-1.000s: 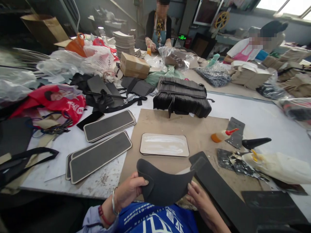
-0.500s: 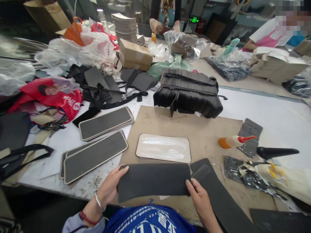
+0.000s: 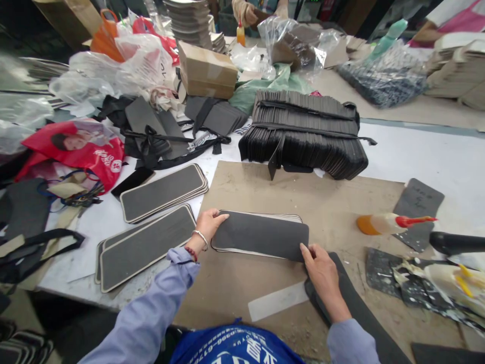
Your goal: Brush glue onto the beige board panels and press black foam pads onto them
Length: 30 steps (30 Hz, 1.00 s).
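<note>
A dark grey rectangular sheet with rounded corners [image 3: 261, 233] is held between both hands, slightly askew over a pale board [image 3: 235, 251] whose edges show above and below it. My left hand [image 3: 208, 226] pinches its left end with the thumb on top. My right hand [image 3: 321, 270] grips its right end, thumb on the upper face. Under and beside my right wrist lie more dark sheets [image 3: 359, 308]. A translucent strip [image 3: 278, 302] lies on the brown board in front of me.
Left are stacked light-edged dark panels [image 3: 147, 247]. Behind stands a strapped bundle of dark sheets [image 3: 303, 134]. To the right lie a red-tipped glue bottle [image 3: 379, 224], a black handle [image 3: 454, 243] and glue-smeared scraps [image 3: 390, 273]. A co-worker's gloved hands [image 3: 244, 12] are across the table.
Both hands have moved the dark sheet forward, away from my body, onto the pale board, whose shiny wet-looking face is now mostly covered. The translucent strip has come into fuller view.
</note>
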{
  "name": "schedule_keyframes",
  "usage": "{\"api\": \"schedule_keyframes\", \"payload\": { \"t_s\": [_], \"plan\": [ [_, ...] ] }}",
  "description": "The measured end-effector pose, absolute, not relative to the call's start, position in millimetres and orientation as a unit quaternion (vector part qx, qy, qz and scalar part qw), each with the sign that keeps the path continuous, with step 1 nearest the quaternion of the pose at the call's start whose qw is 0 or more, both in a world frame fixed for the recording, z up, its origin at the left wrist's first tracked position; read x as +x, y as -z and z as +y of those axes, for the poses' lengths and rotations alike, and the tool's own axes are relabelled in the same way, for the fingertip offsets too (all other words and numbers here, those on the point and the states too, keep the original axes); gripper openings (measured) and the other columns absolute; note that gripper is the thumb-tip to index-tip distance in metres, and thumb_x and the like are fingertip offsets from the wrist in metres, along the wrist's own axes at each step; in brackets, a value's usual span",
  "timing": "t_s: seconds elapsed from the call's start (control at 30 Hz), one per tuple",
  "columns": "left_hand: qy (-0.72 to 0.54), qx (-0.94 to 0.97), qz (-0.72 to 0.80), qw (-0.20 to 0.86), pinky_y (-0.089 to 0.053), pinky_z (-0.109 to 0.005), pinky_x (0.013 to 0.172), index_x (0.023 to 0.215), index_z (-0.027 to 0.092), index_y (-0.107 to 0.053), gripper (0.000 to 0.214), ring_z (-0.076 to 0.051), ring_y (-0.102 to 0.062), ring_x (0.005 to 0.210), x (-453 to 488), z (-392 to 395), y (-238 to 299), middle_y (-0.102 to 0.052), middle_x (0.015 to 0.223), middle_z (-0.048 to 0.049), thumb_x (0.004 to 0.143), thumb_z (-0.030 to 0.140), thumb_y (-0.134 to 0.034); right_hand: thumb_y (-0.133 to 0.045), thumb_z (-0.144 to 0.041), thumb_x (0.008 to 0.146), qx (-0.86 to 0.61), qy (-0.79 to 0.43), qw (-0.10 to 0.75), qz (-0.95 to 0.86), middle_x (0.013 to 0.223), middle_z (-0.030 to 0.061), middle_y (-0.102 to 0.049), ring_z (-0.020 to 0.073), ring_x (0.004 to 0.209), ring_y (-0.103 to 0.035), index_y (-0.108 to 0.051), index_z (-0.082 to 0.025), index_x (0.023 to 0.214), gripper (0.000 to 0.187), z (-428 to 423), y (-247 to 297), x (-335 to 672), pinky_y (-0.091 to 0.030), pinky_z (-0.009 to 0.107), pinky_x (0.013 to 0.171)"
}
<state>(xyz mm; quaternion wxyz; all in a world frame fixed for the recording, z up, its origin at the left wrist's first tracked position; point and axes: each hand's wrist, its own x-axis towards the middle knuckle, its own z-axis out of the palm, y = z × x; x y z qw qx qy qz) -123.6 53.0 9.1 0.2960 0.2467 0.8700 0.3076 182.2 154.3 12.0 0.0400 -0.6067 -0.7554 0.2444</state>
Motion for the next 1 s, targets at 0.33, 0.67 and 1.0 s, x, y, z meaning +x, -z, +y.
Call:
{"api": "schedule_keyframes", "payload": {
  "t_s": [0.33,0.67,1.0],
  "plan": [
    [-0.234,0.255,0.900,0.264,-0.027,-0.025,0.053,0.051,0.019,-0.042,0.030,-0.011,-0.037,0.051,-118.8,55.6,-2.9,-0.038,0.047,0.0059,0.067,0.041,-0.053,-0.038,-0.047,0.086,-0.611,-0.216,-0.029,-0.761,0.073,0.0027,-0.059,0.0157,0.065,-0.052,-0.052,-0.022,0.070,0.033,157.3,0.1,177.3,-0.030,0.026,0.054],
    [-0.241,0.259,0.900,0.254,-0.031,-0.024,0.057,0.054,0.019,-0.046,0.026,-0.011,-0.041,0.055,-117.5,52.6,0.4,-0.041,0.051,0.0056,0.068,0.039,-0.056,-0.039,-0.043,0.089,-0.613,-0.164,-0.076,-0.769,0.077,0.0036,-0.061,0.0152,0.068,-0.055,-0.049,-0.021,0.069,0.032,160.3,0.5,169.0,-0.029,0.026,0.056],
    [-0.323,0.211,0.876,0.288,-0.038,-0.024,0.062,0.067,0.018,-0.059,0.016,-0.013,-0.054,0.064,-124.4,32.4,4.0,-0.059,0.063,0.0022,0.071,0.032,-0.055,-0.035,-0.050,0.087,-0.624,-0.149,-0.129,-0.756,0.070,0.0052,-0.060,0.0193,0.062,-0.056,-0.052,-0.022,0.069,0.038,161.7,-3.3,166.1,-0.031,0.028,0.051]
  ]
}}
